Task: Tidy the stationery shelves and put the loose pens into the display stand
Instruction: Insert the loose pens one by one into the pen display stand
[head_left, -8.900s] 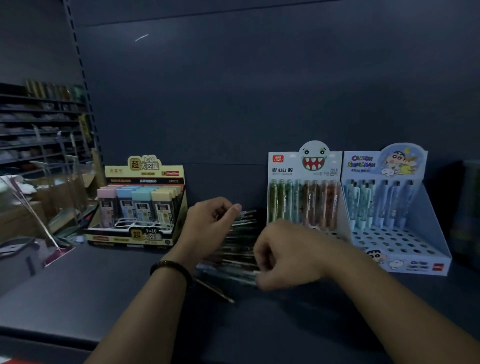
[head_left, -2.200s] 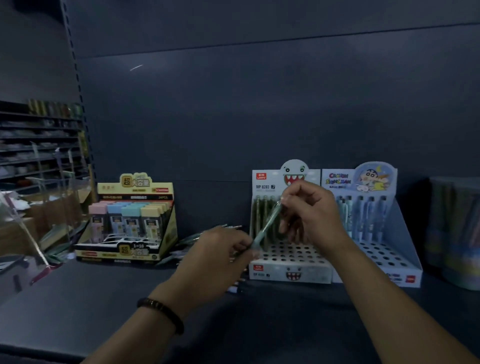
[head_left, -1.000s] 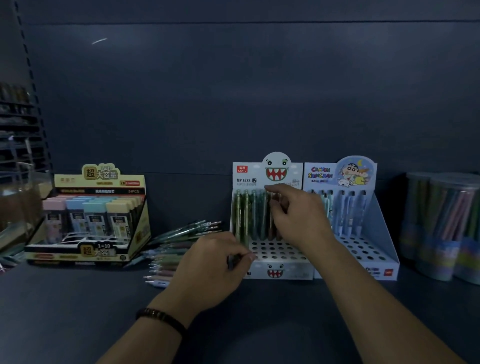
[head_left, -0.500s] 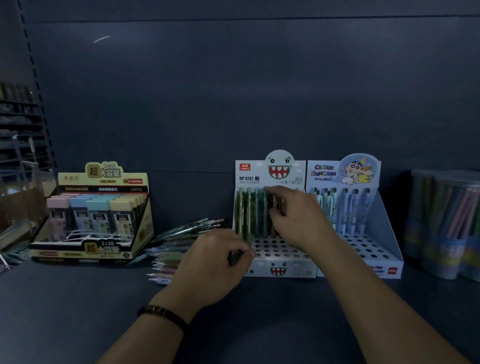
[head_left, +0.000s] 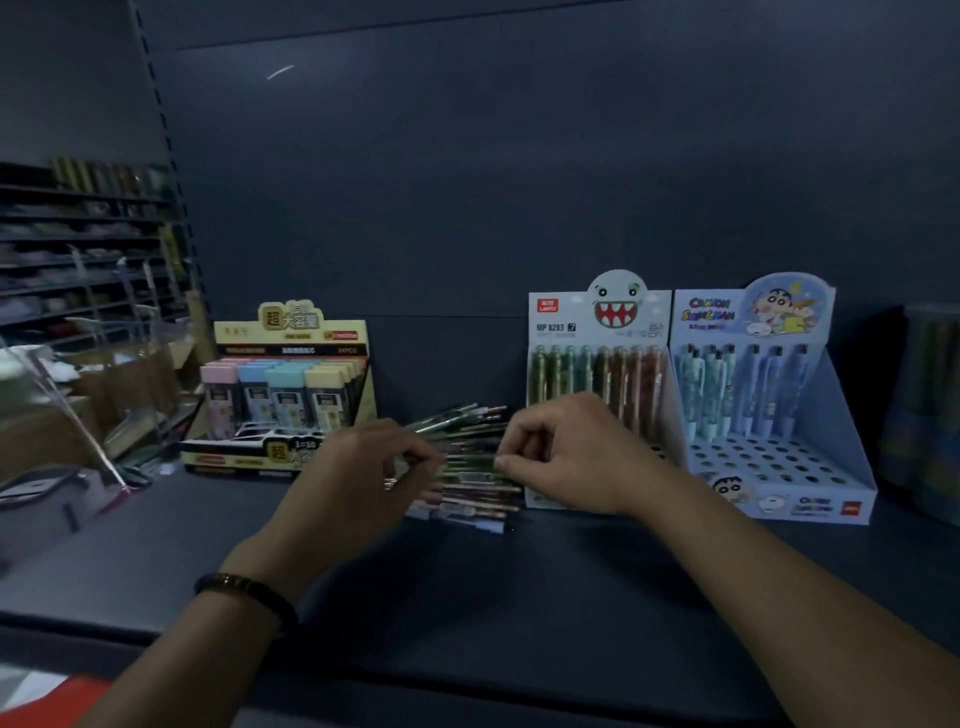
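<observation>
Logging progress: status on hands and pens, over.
Left hand and right hand pinching loose pens at the pile. Monster display stand back row filled. Nothing blocking.

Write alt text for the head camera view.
A left hand and right hand pinch at loose pens piled on a dark shelf, between a yellow box of pastel cases and a monster-face display stand holding upright pens.

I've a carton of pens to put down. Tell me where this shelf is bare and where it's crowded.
Bare: the shelf in front, between the forearms, and the patch before the yellow refill box. Crowded: the loose pens between that box and the monster stand, where left hand and right hand work; the blue stand and tubs fill the right.
</observation>
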